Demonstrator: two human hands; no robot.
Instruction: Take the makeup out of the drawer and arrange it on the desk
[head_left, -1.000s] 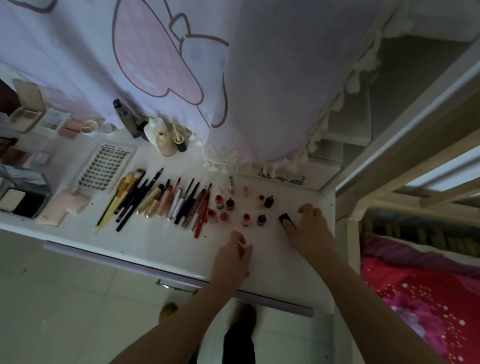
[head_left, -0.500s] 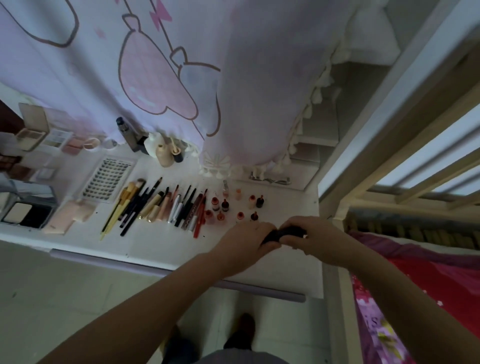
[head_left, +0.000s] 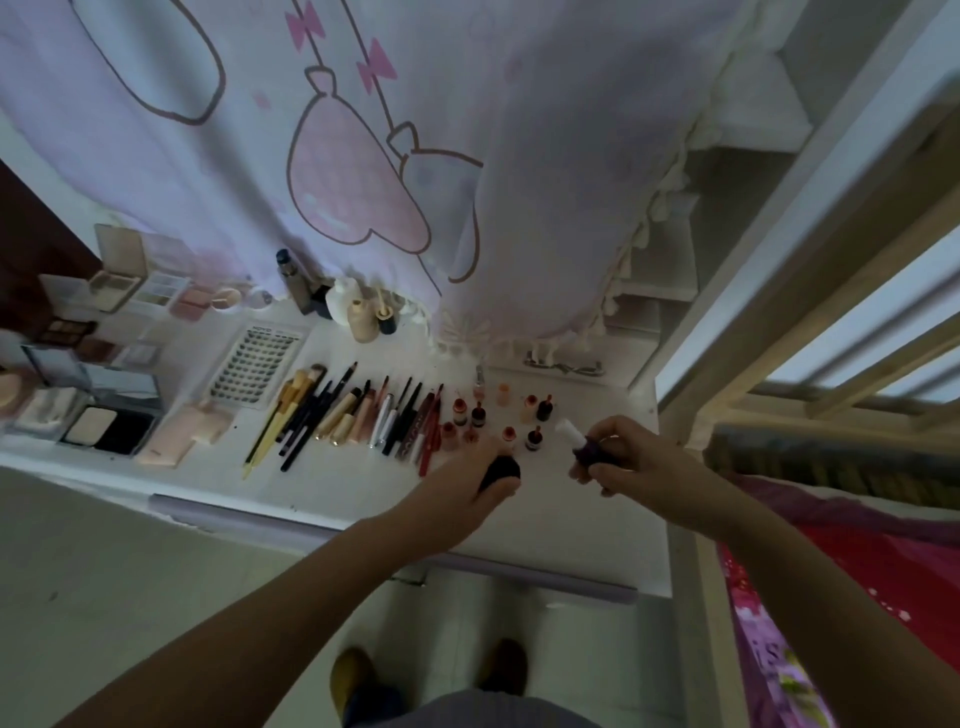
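1. Head view: my left hand (head_left: 470, 475) grips a dark rounded cap (head_left: 500, 469); my right hand (head_left: 631, 457) holds its white-tipped dark tube (head_left: 581, 441).
2. Risk: the small upright bottles (head_left: 506, 415) just beyond my knuckles could topple.

The scene is dim and soft. Daylight enters between the slats (head_left: 852, 358) at the right, where it glares white. The desk (head_left: 545, 525) catches pale light; the left side falls into shadow. Wide-angle distortion bends the edges, and the left margin is blurred.
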